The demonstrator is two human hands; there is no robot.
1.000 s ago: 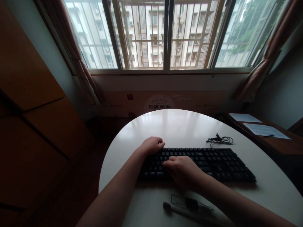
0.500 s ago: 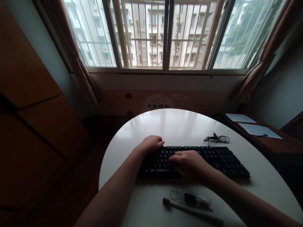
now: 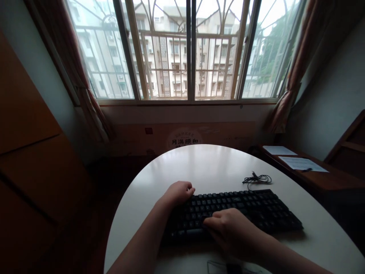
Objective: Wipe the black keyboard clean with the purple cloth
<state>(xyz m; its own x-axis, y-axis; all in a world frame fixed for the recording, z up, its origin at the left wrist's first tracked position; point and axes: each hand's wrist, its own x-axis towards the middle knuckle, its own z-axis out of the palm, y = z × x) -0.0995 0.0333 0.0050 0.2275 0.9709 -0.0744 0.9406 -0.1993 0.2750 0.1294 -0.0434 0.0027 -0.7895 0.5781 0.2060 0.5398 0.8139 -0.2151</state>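
A black keyboard (image 3: 239, 201) lies at a slant on the round white table (image 3: 137, 213). My left hand (image 3: 179, 193) is closed over its far left corner, thumb and curled fingers at the back edge. My right hand (image 3: 228, 232) is closed in a pinch low over the keys, left of the keyboard's middle. Whatever its fingertips hold is hidden by the hand. Nearer to me, partly under my right forearm and cut off by the lower edge, is a wire tool with a dark middle (image 3: 234, 268).
A coiled black cable (image 3: 258, 178) lies behind the keyboard. To the right, a brown wooden desk (image 3: 319, 182) bears papers (image 3: 302, 164) and a dark pen (image 3: 307, 170). A barred window (image 3: 191, 57) with curtains (image 3: 85, 102) is ahead; a wooden cabinet (image 3: 31, 167) stands left.
The head view has tilted up, so the toothbrush has left the picture. My right hand has shifted nearer to the keyboard's front edge, still pinched. My left hand stays on the corner.
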